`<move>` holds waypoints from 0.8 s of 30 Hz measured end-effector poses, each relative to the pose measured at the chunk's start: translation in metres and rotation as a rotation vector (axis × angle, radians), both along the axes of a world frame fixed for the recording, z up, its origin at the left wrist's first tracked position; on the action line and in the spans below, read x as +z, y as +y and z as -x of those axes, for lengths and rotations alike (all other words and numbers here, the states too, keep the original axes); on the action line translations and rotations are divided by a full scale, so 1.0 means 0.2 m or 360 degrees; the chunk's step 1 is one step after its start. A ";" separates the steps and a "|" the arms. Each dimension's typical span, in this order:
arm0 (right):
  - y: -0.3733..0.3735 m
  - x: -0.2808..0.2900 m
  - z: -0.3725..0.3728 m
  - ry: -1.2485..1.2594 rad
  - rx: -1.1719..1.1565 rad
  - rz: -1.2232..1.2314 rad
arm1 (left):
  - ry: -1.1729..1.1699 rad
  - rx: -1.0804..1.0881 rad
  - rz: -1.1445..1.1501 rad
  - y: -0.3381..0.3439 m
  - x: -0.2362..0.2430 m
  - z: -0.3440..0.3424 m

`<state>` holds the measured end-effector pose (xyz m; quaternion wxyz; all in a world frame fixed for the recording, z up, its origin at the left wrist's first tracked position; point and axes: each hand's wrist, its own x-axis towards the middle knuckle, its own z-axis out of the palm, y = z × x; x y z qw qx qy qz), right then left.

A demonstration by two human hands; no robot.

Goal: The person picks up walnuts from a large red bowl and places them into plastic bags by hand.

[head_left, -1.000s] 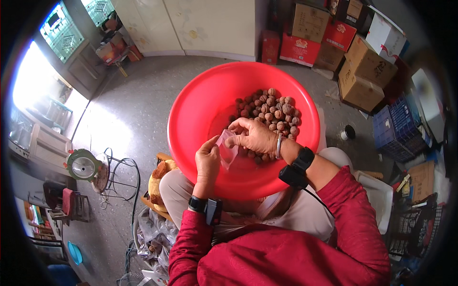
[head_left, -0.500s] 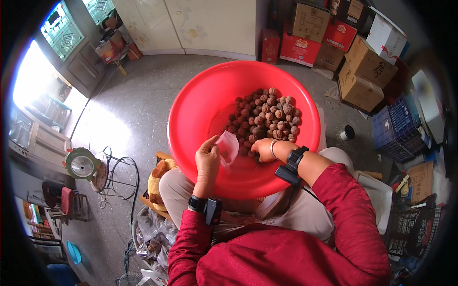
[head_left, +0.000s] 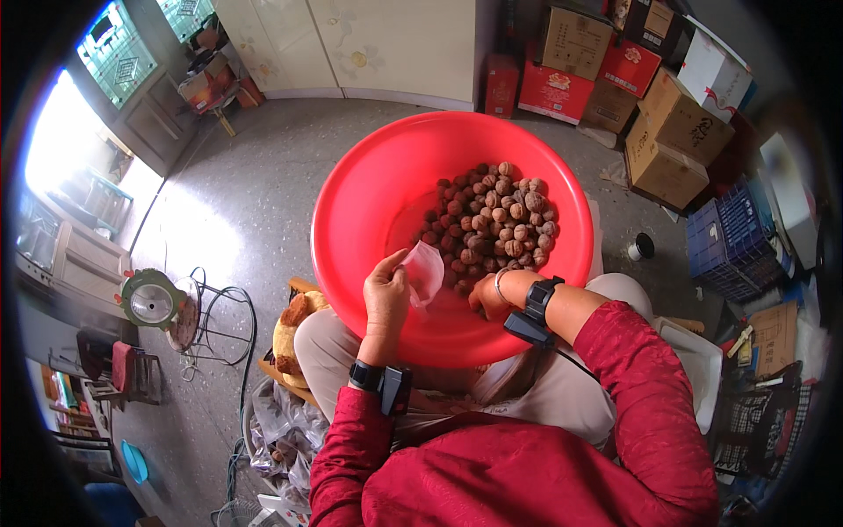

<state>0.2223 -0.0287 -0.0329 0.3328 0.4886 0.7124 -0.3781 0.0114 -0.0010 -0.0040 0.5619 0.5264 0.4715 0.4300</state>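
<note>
A wide red plastic basin (head_left: 360, 189) is in front of me, its near side between my knees. Walnuts (head_left: 492, 215) in their brown shells lie heaped over its right half. My left hand (head_left: 385, 294) pinches the rim of a small clear plastic bag (head_left: 427, 274), held over the near left part of the basin with its mouth spread. Whatever lies inside the bag cannot be made out. At the near edge of the heap, my right hand (head_left: 490, 296) reaches down with curled fingers. Their tips are partly hidden, and I cannot see what they hold.
Cardboard boxes (head_left: 676, 132) are stacked at the far right, above a blue crate (head_left: 733, 237). A black cup (head_left: 641, 246) stands on the floor right of the basin. Left of my knee are a plush-covered chair (head_left: 290, 338) and a heap of plastic bags (head_left: 285, 430). Cables (head_left: 248, 325) trail nearby.
My right hand has moved a little toward me, down at the near edge of the walnuts, its fingers more curled. My left hand keeps the bag in nearly the same place.
</note>
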 end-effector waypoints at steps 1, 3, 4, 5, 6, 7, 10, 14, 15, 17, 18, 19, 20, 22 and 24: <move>0.00 0.00 0.00 0.0036 -0.0027 0.0024 | 0.0005 0.0003 0.0002 0.00 0.00 0.00; -0.01 -0.01 -0.01 0.0084 -0.0087 0.0095 | 0.0015 0.0006 0.0005 0.00 0.00 0.00; -0.02 -0.02 -0.01 0.0064 -0.0105 0.0103 | 0.0025 0.0002 -0.0005 0.00 0.00 0.00; -0.02 -0.03 -0.01 0.0053 -0.0116 0.0110 | 0.0035 -0.0001 -0.0016 0.01 0.00 0.00; -0.02 -0.05 0.00 0.0055 -0.0118 0.0117 | 0.0046 -0.0004 -0.0027 0.01 -0.01 0.00; -0.02 -0.07 0.00 0.0049 -0.0112 0.0140 | 0.0030 0.0002 -0.0027 0.01 -0.01 0.00; -0.02 -0.11 0.01 0.0063 -0.0045 0.0157 | 0.0012 0.0001 -0.0026 0.01 -0.03 0.00; 0.00 -0.10 0.02 0.0049 -0.0077 0.0009 | 0.0045 -0.0012 -0.0023 0.02 -0.03 0.01; -0.01 -0.08 0.03 0.0035 -0.0126 -0.0032 | 0.0047 -0.0007 -0.0024 0.02 -0.04 0.01; -0.01 -0.02 0.01 0.0127 -0.0287 -0.0207 | 0.0020 0.0000 -0.0041 0.02 -0.04 0.00; -0.01 0.02 0.00 0.0151 -0.0370 -0.0280 | 0.0007 0.0003 -0.0048 0.02 -0.04 0.00; -0.02 0.06 -0.01 0.0206 -0.0518 -0.0366 | 0.0017 0.0002 -0.0050 0.02 -0.04 0.00; -0.02 0.09 -0.02 0.0273 -0.0561 -0.0422 | 0.0027 0.0000 -0.0051 0.02 -0.04 0.00; 0.01 0.15 -0.04 0.0394 -0.0653 -0.0515 | 0.0046 -0.0007 -0.0050 0.02 -0.03 0.00; 0.01 0.20 -0.05 0.0522 -0.0719 -0.0695 | 0.0064 -0.0017 -0.0045 0.02 -0.03 0.00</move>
